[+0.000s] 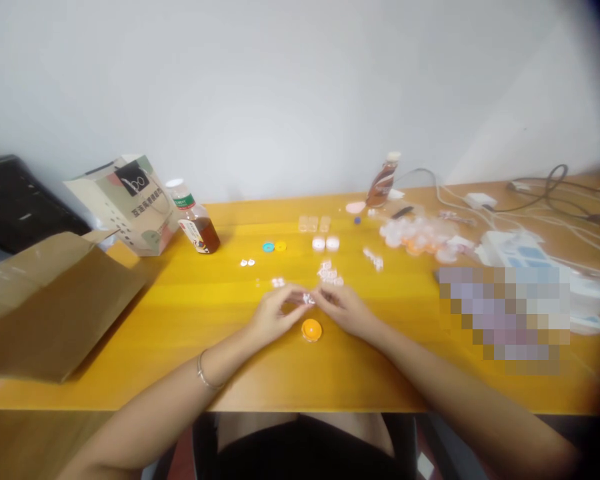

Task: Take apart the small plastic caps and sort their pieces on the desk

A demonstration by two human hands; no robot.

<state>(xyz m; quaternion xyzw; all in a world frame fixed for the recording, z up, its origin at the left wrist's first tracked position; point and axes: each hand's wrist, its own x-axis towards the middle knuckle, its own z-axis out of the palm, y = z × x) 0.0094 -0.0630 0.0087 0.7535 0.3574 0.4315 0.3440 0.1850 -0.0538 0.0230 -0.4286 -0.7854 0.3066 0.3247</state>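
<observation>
Close together over the middle of the table, my left hand (280, 311) and my right hand (344, 308) pinch a small white piece (309, 299) between their fingertips. Blur hides what kind of piece it is. Just below them sits a round orange cup-like part (311, 330) with a clear rim. Beyond my fingers lie several small whitish pieces (331, 272) in a loose cluster. Left of that cluster is a little group of white pieces (278, 283). Two round white-and-pink parts (325, 244) stand farther back, near a blue disc (269, 247) and a yellow disc (281, 246).
At the left are an open cardboard box (55, 300), a paper bag (140, 207) and a tea-coloured bottle (198, 223). A brown drink bottle (381, 183) stands at the back. On the right lie a heap of clear and orange parts (420, 233), cables (555, 193) and white packaging (520, 250).
</observation>
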